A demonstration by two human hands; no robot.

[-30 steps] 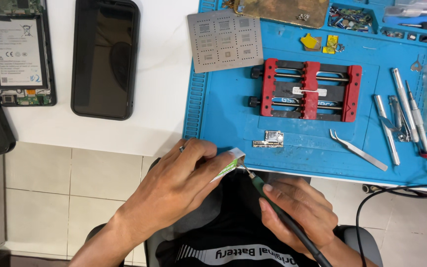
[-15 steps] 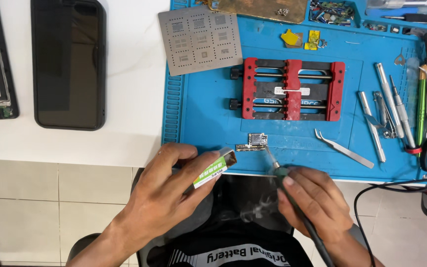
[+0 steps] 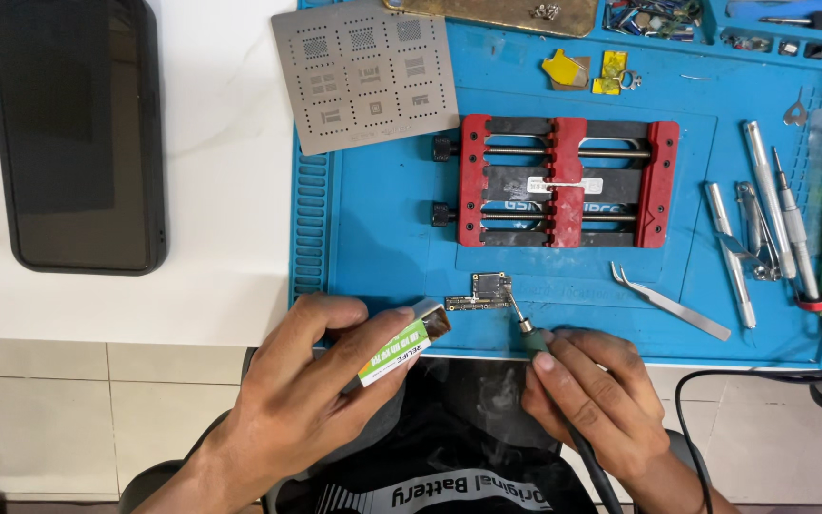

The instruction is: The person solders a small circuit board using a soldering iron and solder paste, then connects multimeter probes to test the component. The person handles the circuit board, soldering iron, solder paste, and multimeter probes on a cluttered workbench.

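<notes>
Blue mat (image 3: 382, 228) carries a small circuit board (image 3: 483, 290) low in centre frame, long axis left-right. Right hand (image 3: 592, 400) grips a soldering iron (image 3: 523, 324), tip angled up-left onto the board. Left hand (image 3: 302, 400) pinches a small box (image 3: 401, 345). Red clamp (image 3: 563, 181) above; tweezers (image 3: 668, 300) to the right.

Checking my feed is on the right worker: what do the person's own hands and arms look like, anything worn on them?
Both the left hand and the right hand are bare: no gloves, and no rings or watch that I can see. The forearms are bare as far as the frame shows, with no sleeves in view. Fingernails are short.
</notes>
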